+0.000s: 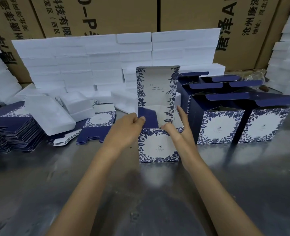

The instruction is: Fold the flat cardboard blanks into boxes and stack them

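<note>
A blue-and-white floral box [158, 147] stands on the metal table in the middle, its lid upright and open. My left hand [128, 127] pinches the box's left side flap at the top edge. My right hand [180, 128] lies against the box's right side, thumb on the front rim, fingers straight and pointing away. Several folded boxes [220, 123] with open lids stand grouped to the right. Flat blanks [9, 132] lie stacked at the left, and more flat blanks [98, 128] lie just left of my left hand.
White foam blocks [106, 62] are piled along the back, with loose foam trays [50, 114] on the blanks at left. Large brown cartons [106, 16] form a wall behind. Bare metal tabletop [106, 193] stretches toward me.
</note>
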